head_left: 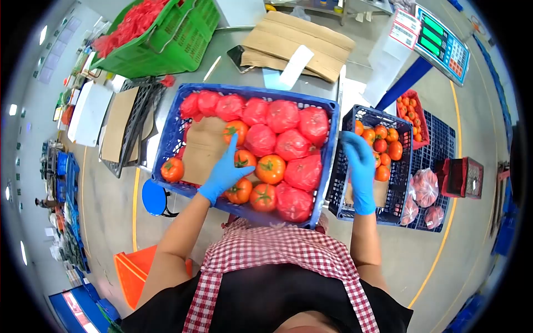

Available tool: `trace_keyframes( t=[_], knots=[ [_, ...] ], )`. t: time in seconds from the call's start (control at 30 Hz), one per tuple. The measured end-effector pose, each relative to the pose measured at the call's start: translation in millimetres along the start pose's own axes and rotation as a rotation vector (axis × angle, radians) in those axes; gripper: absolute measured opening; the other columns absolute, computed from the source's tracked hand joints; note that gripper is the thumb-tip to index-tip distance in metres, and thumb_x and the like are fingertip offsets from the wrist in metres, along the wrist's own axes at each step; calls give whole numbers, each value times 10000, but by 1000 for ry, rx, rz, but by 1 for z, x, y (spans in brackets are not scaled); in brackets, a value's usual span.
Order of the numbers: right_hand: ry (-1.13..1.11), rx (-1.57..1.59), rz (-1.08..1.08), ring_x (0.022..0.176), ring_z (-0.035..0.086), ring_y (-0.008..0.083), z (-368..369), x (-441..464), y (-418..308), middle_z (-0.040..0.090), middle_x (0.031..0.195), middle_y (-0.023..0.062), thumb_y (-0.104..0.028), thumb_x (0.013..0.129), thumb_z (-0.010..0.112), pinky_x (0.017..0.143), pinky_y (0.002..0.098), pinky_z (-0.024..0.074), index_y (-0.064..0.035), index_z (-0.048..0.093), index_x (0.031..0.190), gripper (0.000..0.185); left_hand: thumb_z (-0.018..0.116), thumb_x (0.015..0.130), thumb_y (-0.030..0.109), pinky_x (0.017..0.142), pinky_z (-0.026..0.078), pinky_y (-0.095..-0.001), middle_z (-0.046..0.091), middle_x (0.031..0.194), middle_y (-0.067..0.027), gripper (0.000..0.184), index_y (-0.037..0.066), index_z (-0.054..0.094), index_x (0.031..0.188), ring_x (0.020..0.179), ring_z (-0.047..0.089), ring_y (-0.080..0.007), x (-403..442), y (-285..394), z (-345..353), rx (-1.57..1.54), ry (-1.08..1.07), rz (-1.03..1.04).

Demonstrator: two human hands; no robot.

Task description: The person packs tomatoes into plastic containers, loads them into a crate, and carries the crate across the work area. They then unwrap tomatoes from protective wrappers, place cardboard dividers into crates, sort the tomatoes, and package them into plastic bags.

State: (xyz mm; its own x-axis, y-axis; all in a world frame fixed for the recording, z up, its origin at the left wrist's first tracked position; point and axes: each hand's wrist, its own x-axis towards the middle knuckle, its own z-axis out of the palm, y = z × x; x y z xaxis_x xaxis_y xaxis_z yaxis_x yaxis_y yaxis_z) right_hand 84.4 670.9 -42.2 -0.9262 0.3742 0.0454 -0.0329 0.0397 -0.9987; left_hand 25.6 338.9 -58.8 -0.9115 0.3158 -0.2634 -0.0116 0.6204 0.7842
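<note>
My left hand point(226, 173), in a blue glove, is over the blue crate point(252, 90) with index finger and thumb spread around a bare tomato point(243, 159). Its index fingertip reaches another tomato point(235, 132). More bare tomatoes, such as one tomato point(270, 168), sit near that hand. Red-netted tomatoes point(282, 116) fill the back and right of the crate, and brown cardboard point(204, 149) shows at its left. Also gloved in blue, my right hand point(361, 169) hovers at the left side of a smaller dark crate point(408, 186); its fingers look stretched, with nothing visible in them.
Loose tomatoes point(380, 145) lie in the smaller crate. Behind it rises a scale display point(438, 44) on a blue post. A green basket point(166, 47) of red netting and flattened cardboard point(294, 41) are at the back. A blue stool point(154, 197) stands at left.
</note>
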Motion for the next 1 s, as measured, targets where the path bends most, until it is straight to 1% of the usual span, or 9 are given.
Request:
trace_keyframes(
  t=[0.1,0.13,0.27,0.37,0.5,0.73,0.87,0.93,1.0],
  knots=[
    [-369,-677,-360,923,572,305,66,12,-38,559,1038,157,-226,755,655,794,356,469,-30,528,1145,455,740,689,336,938,394,-405,418,1266,-239,800,82,341,1335,1146,448,-363,20,-14,-31,134,98,78],
    [-399,-923,-354,912,566,310,82,16,-32,550,1024,170,-258,728,676,770,365,476,-17,506,1154,517,749,660,343,905,408,-410,465,1184,-206,692,64,460,1224,1097,464,-344,25,-14,-35,283,339,224],
    [-456,-1311,-198,895,535,313,133,13,-28,520,969,186,-299,655,722,704,372,489,26,454,1145,646,764,606,312,887,411,-395,485,1113,-153,728,80,456,1224,1079,449,-313,52,28,-26,603,13,651],
    [-276,-1377,-246,934,518,314,145,-2,-13,497,1014,183,-295,622,736,702,380,495,35,432,1132,679,784,553,305,839,437,-384,487,1088,-114,706,105,485,1160,1046,452,-298,68,55,1,781,-2,432],
    [-104,-1158,-26,930,525,367,152,-8,-2,453,1045,219,-299,609,753,721,414,492,15,434,1142,696,776,527,277,815,451,-390,491,1056,-122,639,92,512,1079,1007,468,-299,67,37,-10,738,-45,738],
    [-135,-1001,-91,914,536,394,159,-7,13,476,1050,229,-324,637,754,755,433,466,-5,462,1102,635,726,630,229,865,436,-407,515,1063,-126,610,82,504,1179,1039,487,-302,43,14,-54,702,-134,405],
    [-177,-1029,-327,894,544,355,156,-12,-2,551,953,146,-229,745,673,764,420,458,-20,556,907,290,663,733,166,854,456,-374,585,1090,-128,392,44,580,1096,1053,525,-278,48,-16,-40,386,-268,894],
    [-261,-1092,-674,759,548,329,152,-6,-6,549,713,85,-105,767,583,683,403,472,-44,574,745,65,646,751,129,818,471,-338,617,1011,-116,338,30,592,1070,968,569,-252,55,-34,-32,-2,-311,632],
    [-112,-854,-419,682,553,305,147,-5,5,540,668,92,-83,780,567,660,374,475,-47,579,763,42,616,800,94,769,479,-289,649,921,-84,300,0,578,1082,850,606,-196,59,-29,-37,-294,-286,258]
  ],
)
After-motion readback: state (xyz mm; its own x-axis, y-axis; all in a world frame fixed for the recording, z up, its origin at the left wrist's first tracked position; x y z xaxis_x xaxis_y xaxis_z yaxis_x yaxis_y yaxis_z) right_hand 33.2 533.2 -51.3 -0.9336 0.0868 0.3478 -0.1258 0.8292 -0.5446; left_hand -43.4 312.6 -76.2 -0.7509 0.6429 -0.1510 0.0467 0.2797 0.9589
